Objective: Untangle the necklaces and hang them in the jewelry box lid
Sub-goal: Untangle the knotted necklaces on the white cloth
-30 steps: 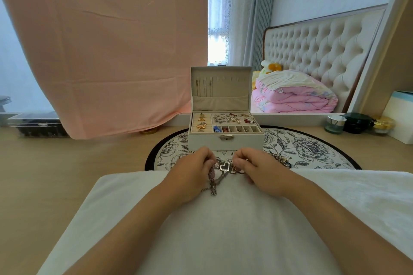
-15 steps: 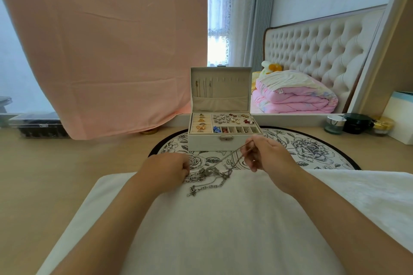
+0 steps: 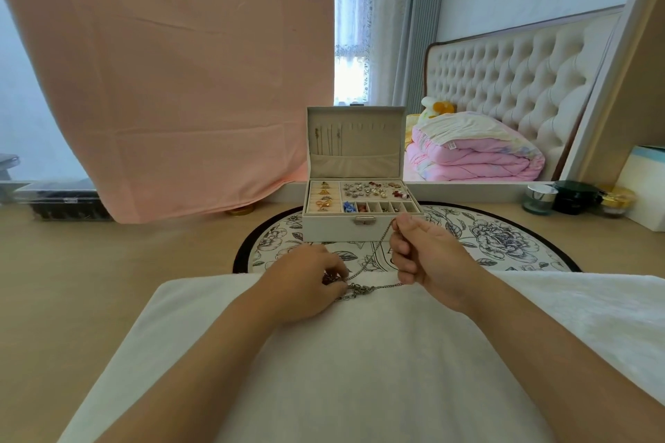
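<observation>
Pink cloth [image 3: 162,83] hangs left; folded pink quilt [image 3: 467,158], perhaps glass jars [image 3: 539,198] right.

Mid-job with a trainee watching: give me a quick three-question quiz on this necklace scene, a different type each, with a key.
1. Multiple choice: which hand pinches the chain raised off the tangle? A left; B right; C neither.
2. True or false: some necklaces already hang in the jewelry box lid.
3. Fill in: the tangle lies on a white ____.
Key: 1 B, the right hand; the left hand holds the tangle. 2 true. 3 cloth.
</observation>
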`<action>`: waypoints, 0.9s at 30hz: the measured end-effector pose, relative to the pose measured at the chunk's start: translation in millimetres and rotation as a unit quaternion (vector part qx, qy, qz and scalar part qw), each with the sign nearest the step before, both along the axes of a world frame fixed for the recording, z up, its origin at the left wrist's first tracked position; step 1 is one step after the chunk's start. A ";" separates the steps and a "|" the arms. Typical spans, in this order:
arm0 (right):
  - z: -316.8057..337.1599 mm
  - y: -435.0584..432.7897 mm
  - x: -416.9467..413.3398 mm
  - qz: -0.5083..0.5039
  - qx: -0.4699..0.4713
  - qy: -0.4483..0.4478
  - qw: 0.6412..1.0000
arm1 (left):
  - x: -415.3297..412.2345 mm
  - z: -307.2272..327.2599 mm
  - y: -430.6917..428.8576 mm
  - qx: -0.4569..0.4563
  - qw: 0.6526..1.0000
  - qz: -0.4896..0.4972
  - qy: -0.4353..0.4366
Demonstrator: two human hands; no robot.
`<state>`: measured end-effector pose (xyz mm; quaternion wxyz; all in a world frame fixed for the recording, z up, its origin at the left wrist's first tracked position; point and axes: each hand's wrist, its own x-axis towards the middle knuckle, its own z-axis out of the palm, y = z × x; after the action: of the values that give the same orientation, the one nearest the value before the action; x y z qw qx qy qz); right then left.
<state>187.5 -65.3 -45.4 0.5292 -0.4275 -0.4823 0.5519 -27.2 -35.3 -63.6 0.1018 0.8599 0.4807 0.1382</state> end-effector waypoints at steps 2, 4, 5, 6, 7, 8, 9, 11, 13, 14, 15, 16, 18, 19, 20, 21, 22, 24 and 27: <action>0.9 1.8 3.4 -0.017 -0.001 -0.007 1.000 | -1.5 -2.3 3.5 0.007 1.000 0.003 -0.014; 2.4 3.7 5.9 -0.049 -0.002 -0.013 0.999 | -3.1 -3.7 5.0 0.016 0.999 0.015 -0.042; 1.6 5.4 7.3 -0.075 -0.003 -0.030 0.997 | -2.9 -4.5 5.0 0.022 0.998 0.022 -0.053; 0.1 6.9 8.4 -0.104 -0.001 -0.059 0.993 | -2.2 -5.2 4.7 0.028 0.997 0.031 -0.063; -2.6 8.5 9.4 -0.136 0.001 -0.101 0.985 | -1.1 -5.8 4.2 0.038 0.996 0.038 -0.070; -6.1 10.0 10.2 -0.166 0.004 -0.157 0.974 | 0.4 -6.9 3.8 0.054 0.995 0.038 -0.072; -9.9 11.3 10.9 -0.192 0.006 -0.225 0.955 | 2.3 -8.2 3.6 0.072 0.994 0.029 -0.073; -16.2 12.7 11.9 -0.221 0.009 -0.361 0.906 | 5.1 -8.1 2.0 0.102 0.992 -0.008 -0.078; -20.2 11.5 12.3 -0.216 0.025 -0.479 0.851 | 4.7 -5.1 -0.8 0.109 0.991 -0.034 -0.074; -20.2 9.4 12.2 -0.200 0.039 -0.537 0.819 | 3.8 -3.8 -1.3 0.102 0.992 -0.041 -0.059; -19.8 8.5 12.5 -0.173 0.058 -0.579 0.794 | 2.4 -2.5 -1.6 0.094 0.994 -0.045 -0.038; -17.2 6.2 11.7 -0.141 0.080 -0.599 0.784 | 1.3 -1.3 -1.9 0.087 0.995 -0.047 -0.019; -11.5 1.3 8.3 -0.072 0.102 -0.602 0.789 | -0.7 0.5 -2.0 0.075 0.996 -0.054 0.007; -10.6 0.1 7.5 -0.047 0.103 -0.606 0.787 | -0.7 1.0 -1.7 0.077 0.995 -0.061 0.018; -9.7 -0.6 7.1 -0.030 0.102 -0.610 0.785 | -0.2 1.9 -1.8 0.079 0.995 -0.065 0.022; -9.4 -0.8 7.4 -0.025 0.108 -0.607 0.787 | 0.7 2.9 -2.5 0.070 0.996 -0.060 0.008; -9.2 -0.9 8.3 -0.025 0.117 -0.597 0.793 | 1.9 3.6 -3.5 0.043 0.998 -0.046 -0.027; -10.1 -1.1 9.8 -0.027 0.129 -0.566 0.814 | 3.9 6.4 -6.0 -0.054 0.989 -0.019 -0.133; -10.2 -1.9 11.2 -0.027 0.126 -0.521 0.844 | 0.2 10.7 -6.9 -0.188 0.955 -0.008 -0.228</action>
<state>198.7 -67.2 -55.6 0.2639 -0.5943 -0.7410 0.1677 -27.1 -42.2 -52.9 0.3694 0.7749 0.4549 0.2369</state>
